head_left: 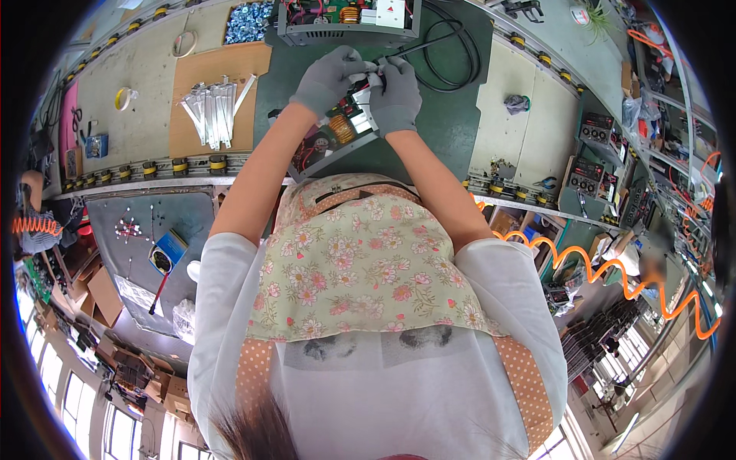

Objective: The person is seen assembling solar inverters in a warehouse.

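Both my hands wear grey gloves and meet over an open electronics unit (328, 159) in a dark metal case. A copper coil (342, 129) and red and black wires show inside it. My left hand (328, 80) is closed in a pinch, its fingertips almost touching those of the other hand. What it pinches is too small to make out. My right hand (395, 96) is closed on a black cable (414, 49) at the unit's far edge. From there the cable runs off to a loose loop at the right. The fingers hide the cable's end.
A second open unit (349, 34) stands just beyond my hands on the green mat (452, 115). To the left, metal strips (211, 115) lie on a brown board, near a box of screws (248, 23). An orange coiled hose (590, 270) hangs at right. Another person's arm (32, 188) shows far left.
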Available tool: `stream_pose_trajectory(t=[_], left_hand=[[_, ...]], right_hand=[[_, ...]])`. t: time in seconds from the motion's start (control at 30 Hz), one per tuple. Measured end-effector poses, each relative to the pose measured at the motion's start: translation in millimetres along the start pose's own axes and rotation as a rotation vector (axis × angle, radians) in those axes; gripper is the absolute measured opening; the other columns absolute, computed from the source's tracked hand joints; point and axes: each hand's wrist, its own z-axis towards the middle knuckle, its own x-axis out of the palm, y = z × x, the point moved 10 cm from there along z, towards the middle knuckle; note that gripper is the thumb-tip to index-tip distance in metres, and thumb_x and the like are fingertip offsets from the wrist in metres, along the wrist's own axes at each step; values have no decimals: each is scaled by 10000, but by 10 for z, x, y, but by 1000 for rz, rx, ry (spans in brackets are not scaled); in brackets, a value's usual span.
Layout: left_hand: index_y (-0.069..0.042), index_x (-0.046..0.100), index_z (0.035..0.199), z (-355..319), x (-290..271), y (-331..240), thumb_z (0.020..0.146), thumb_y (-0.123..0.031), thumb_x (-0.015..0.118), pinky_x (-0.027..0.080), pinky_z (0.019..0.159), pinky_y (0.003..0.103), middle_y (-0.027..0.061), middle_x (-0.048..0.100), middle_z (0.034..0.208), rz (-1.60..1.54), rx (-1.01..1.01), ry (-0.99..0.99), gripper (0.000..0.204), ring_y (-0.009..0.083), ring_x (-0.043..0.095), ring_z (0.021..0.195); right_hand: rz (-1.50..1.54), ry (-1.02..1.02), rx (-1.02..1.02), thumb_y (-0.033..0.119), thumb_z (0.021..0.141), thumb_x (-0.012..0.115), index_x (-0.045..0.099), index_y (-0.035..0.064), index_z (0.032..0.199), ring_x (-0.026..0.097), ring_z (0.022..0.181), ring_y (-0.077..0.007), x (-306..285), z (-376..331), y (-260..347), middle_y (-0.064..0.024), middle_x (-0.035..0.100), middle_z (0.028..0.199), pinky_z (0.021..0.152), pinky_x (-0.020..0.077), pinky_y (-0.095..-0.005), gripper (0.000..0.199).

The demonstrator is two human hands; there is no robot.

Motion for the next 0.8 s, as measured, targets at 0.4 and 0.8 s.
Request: stream_pose_trajectory(t=[0.4, 0.8], left_hand=[[-190, 729, 978, 110, 144, 46, 867, -349, 684, 514, 764, 394, 70, 670, 936, 185, -210, -43, 199, 270, 647, 921], [-172, 704, 943, 130, 263, -202, 858, -217, 637, 524, 731, 388, 43, 616, 874, 482, 54, 26, 117, 251, 619, 900]], right_hand=[[-61, -89, -64, 260, 914, 616, 596, 106, 1004, 679, 835, -336, -178, -152, -48, -123, 631, 1201, 682, 543, -444, 179], [-64, -100, -57, 261, 904, 627, 608, 121, 1000, 673, 767, -328, -131, -132, -63, -99, 667, 1113, 657, 531, -429, 171]])
